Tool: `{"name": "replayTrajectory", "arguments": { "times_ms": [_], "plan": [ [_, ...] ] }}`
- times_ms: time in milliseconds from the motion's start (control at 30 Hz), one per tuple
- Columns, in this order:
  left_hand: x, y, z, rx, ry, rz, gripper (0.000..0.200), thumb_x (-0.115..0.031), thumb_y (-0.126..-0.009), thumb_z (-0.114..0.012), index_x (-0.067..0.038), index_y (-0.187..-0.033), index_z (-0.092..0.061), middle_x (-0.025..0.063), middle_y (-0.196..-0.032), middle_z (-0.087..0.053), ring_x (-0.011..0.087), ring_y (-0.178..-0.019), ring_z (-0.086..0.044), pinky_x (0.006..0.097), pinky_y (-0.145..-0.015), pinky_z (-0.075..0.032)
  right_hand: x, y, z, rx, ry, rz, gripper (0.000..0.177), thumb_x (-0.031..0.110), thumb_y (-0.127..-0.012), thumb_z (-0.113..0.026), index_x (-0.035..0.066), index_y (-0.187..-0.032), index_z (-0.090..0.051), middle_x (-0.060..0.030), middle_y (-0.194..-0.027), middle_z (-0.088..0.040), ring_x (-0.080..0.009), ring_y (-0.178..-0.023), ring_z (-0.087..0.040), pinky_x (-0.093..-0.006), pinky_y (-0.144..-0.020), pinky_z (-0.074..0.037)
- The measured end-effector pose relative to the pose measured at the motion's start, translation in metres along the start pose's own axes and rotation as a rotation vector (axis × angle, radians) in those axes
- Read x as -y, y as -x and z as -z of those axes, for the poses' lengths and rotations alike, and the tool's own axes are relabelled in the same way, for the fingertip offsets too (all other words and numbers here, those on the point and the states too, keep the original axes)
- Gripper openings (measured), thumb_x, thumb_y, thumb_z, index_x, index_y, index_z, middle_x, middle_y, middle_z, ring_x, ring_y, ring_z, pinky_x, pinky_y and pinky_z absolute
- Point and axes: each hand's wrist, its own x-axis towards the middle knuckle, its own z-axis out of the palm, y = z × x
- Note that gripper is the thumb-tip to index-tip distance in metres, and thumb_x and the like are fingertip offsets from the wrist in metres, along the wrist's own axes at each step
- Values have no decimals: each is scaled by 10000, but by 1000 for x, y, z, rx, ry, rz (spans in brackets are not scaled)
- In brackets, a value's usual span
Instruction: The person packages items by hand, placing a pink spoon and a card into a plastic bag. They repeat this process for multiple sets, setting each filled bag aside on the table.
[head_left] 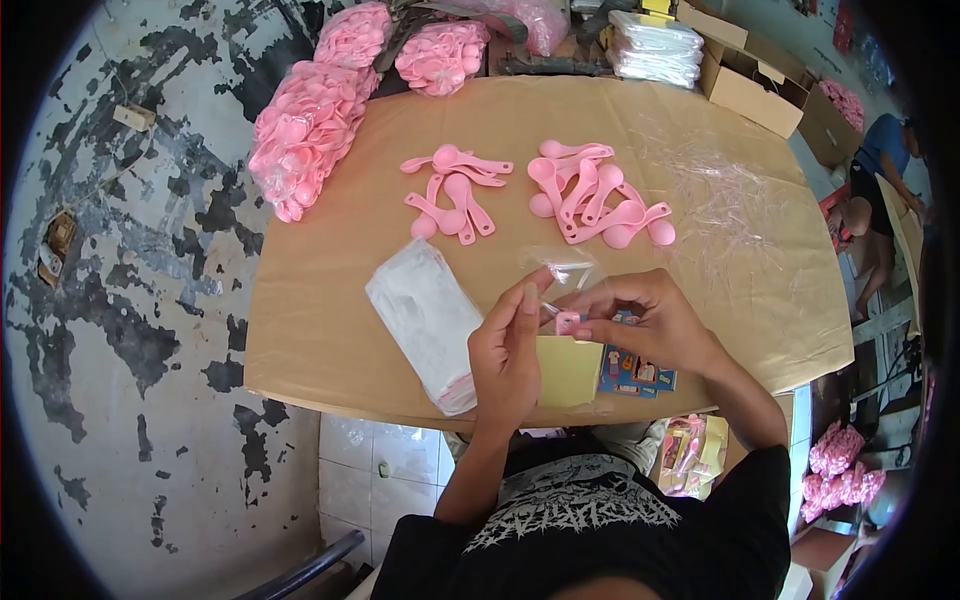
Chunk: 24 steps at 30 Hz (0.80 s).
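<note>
— What is in hand?
— A pink spoon (567, 322), over the table's (350, 250) near edge, pinched by the right hand (650, 320). The left hand (510, 350) grips a yellow card (568, 372) beneath a clear bag (560, 265).
— And what is left?
— Two heaps of loose spoons (600, 200) lie unbagged behind.

Just left of my left hand (505, 355), a stack of clear bags (425, 320) blocks the near part of the table (330, 330). Straight ahead the top is bare up to a small heap of pink spoons (455, 195) and a bigger heap (595, 195), with a narrow lane between them. Right of my right hand (650, 320) the surface is open. Loose film (720, 190) covers the far right, and sacks of spoons (305, 130) crowd the far left.
</note>
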Motion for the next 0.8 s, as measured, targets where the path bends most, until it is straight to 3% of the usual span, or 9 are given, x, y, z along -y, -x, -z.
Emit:
{"name": "replayTrajectory", "arguments": {
  "times_ms": [100, 200, 300, 500, 567, 700, 800],
  "plan": [
    [-4, 5, -8, 39, 58, 0, 336, -185, -1034, -436, 60, -1239, -542, 158, -1191, -624, 166, -1011, -622, 274, -888, -489, -5, 3, 7, 8, -81, 36, 170, 67, -895, -667, 0, -1050, -691, -63, -909, -713, -81, -847, -649, -230, -754, -530],
    [-15, 1, -12, 103, 325, 66, 293, -155, -1024, -459, 56, -1195, -567, 139, -1117, -653, 144, -1000, -622, 258, -863, -488, -5, 8, 14, -77, -91, 18, 164, 64, -900, -659, -6, -1044, -696, -64, -911, -711, -88, -875, -649, -235, -786, -530],
    [-20, -1, 2, 359, 149, 148, 248, -99, -1010, -467, 43, -1177, -583, 125, -1090, -660, 134, -989, -623, 263, -872, -487, -6, 14, 22, -94, -95, 25, 155, 24, -883, -650, -5, -1025, -704, -71, -907, -710, -94, -852, -646, -242, -760, -526],
    [-14, -3, 6, 472, 30, 54, 204, 29, -959, -456, 34, -1107, -597, 95, -1003, -666, 113, -913, -615, 251, -824, -484, -22, 19, 37, -22, 161, 325, 298, -106, -724, -620, 65, -934, -745, -63, -851, -714, -147, -764, -617, -286, -710, -494],
    [-9, -5, 5, 488, -41, -36, 220, 33, -957, -438, 21, -1089, -613, 61, -955, -663, 85, -842, -594, 215, -744, -459, -25, 20, 42, -19, 234, 419, 338, -110, -672, -619, 96, -904, -755, -39, -825, -713, -174, -769, -601, -307, -721, -483],
    [-13, -6, 8, 534, -253, -48, 237, 67, -927, -407, 34, -1035, -616, 48, -885, -649, 90, -800, -584, 213, -727, -449, -24, 20, 47, -1, 306, 432, 295, -89, -664, -636, 106, -854, -748, -2, -804, -710, -189, -804, -591, -328, -743, -476],
    [-13, -9, 14, 593, -192, -5, 212, 80, -897, -414, 44, -993, -599, 49, -836, -630, 88, -831, -582, 221, -747, -459, -27, 19, 47, -13, 317, 426, 260, -85, -670, -624, 101, -814, -735, -4, -799, -705, -197, -805, -592, -333, -736, -478]
  ]
}}
